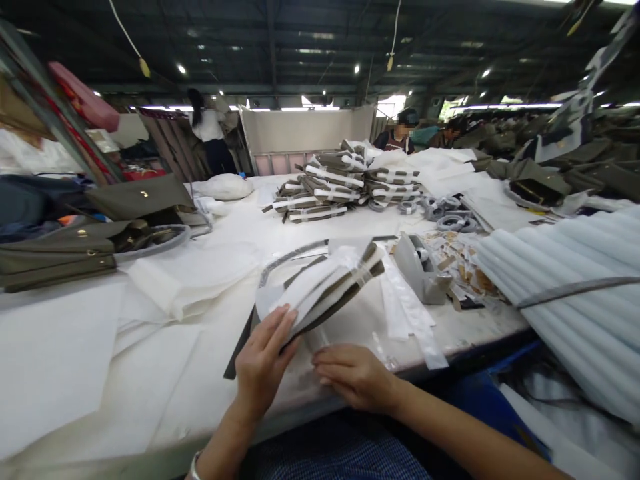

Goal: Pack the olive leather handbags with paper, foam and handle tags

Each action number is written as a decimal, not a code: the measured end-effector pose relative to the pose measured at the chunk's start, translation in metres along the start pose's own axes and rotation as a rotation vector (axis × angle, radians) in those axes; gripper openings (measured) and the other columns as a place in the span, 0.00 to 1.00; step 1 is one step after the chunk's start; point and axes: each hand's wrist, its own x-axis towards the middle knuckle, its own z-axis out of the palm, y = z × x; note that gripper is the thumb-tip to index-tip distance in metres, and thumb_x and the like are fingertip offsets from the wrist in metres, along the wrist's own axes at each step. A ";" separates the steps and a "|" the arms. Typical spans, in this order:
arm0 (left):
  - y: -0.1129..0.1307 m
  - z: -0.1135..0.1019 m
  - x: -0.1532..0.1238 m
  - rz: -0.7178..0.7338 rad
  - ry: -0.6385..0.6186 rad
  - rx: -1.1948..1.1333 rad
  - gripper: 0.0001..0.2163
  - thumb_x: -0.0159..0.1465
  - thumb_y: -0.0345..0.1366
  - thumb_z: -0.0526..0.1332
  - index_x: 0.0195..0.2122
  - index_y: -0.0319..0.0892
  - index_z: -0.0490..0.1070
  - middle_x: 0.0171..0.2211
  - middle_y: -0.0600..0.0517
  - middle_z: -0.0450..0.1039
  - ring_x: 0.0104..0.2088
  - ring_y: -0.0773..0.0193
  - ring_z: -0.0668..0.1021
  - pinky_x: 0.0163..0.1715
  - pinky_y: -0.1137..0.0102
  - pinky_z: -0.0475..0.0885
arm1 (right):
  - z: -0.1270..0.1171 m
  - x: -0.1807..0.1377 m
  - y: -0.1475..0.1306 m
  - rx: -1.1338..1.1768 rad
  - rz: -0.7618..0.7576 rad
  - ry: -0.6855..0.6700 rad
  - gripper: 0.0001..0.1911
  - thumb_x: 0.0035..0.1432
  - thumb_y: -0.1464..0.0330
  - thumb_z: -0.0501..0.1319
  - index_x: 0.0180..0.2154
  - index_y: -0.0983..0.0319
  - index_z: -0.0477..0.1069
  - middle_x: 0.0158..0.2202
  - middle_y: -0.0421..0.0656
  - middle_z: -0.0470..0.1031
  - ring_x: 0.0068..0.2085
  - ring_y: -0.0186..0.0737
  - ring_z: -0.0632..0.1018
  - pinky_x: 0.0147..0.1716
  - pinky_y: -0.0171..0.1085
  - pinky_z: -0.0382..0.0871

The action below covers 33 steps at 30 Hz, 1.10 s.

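Note:
My left hand grips the near end of a bundle of olive straps wrapped in white sheet, fingers closed round its edge and lifting it off the white table. My right hand lies just right of it on the table, fingers curled and pressed on a thin clear strip under the bundle. A dark strap runs beneath the left hand.
A pile of wrapped strap bundles sits at the far middle. Olive handbags lie at the left, white foam rolls at the right, a grey tape dispenser and tape rolls between. Other people work at the far end.

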 end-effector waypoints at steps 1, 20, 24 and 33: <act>0.005 0.004 -0.006 0.042 -0.028 0.008 0.23 0.64 0.30 0.64 0.60 0.44 0.66 0.57 0.46 0.72 0.57 0.57 0.74 0.57 0.64 0.71 | -0.010 -0.003 -0.008 0.007 -0.057 0.012 0.12 0.64 0.71 0.59 0.49 0.64 0.73 0.48 0.48 0.79 0.51 0.40 0.78 0.54 0.38 0.72; 0.024 0.029 -0.031 0.177 -0.184 0.059 0.19 0.67 0.28 0.56 0.59 0.45 0.68 0.57 0.49 0.72 0.58 0.57 0.74 0.54 0.62 0.75 | 0.010 0.161 0.148 -0.390 0.762 -0.433 0.18 0.63 0.59 0.63 0.50 0.64 0.72 0.51 0.49 0.75 0.50 0.46 0.76 0.51 0.50 0.71; 0.022 0.031 -0.032 0.183 -0.151 0.070 0.18 0.67 0.29 0.56 0.58 0.45 0.69 0.57 0.50 0.73 0.57 0.57 0.74 0.53 0.62 0.76 | -0.004 0.174 0.147 -0.423 0.670 -0.397 0.12 0.66 0.63 0.58 0.44 0.61 0.76 0.48 0.47 0.78 0.50 0.46 0.77 0.49 0.45 0.70; 0.024 0.030 -0.030 0.156 -0.143 0.046 0.18 0.67 0.28 0.56 0.57 0.46 0.70 0.56 0.50 0.73 0.57 0.57 0.73 0.53 0.62 0.76 | -0.041 0.187 0.106 -0.253 0.368 -0.336 0.10 0.59 0.60 0.64 0.40 0.56 0.80 0.42 0.38 0.82 0.45 0.39 0.80 0.45 0.33 0.68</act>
